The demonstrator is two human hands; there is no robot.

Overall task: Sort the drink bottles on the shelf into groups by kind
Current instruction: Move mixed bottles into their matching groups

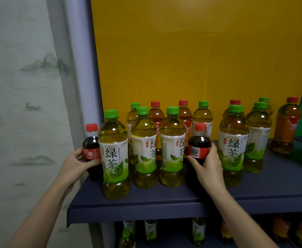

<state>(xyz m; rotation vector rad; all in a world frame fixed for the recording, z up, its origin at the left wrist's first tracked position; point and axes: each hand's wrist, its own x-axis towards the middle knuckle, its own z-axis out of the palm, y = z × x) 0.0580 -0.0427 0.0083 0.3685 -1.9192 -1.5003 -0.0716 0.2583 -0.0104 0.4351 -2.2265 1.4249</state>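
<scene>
A: What does the left hand (75,163) have?

B: A small cola bottle (90,140), red cap and red label, at the far left edge of the dark blue shelf (164,197). The fingers (80,153) curl round its label from the left and the thumb lies across the front. It stands touching the frontmost green tea bottle (114,153).

A: And the right hand (209,167)?

B: It grips a second cola bottle (199,142) low on its body, thumb under the barcode side and fingers wrapped round the right. The palm hides the base, so I cannot tell if it rests on the shelf.

A: Where is that one?

B: Mid-shelf near the front, between two green-capped tea bottles (172,145), upright.

A: What is behind?

B: More green tea mixed with red-capped amber tea bottles (288,126), against a yellow back panel (200,51). Further bottles stand on the lower shelf (173,237).
</scene>
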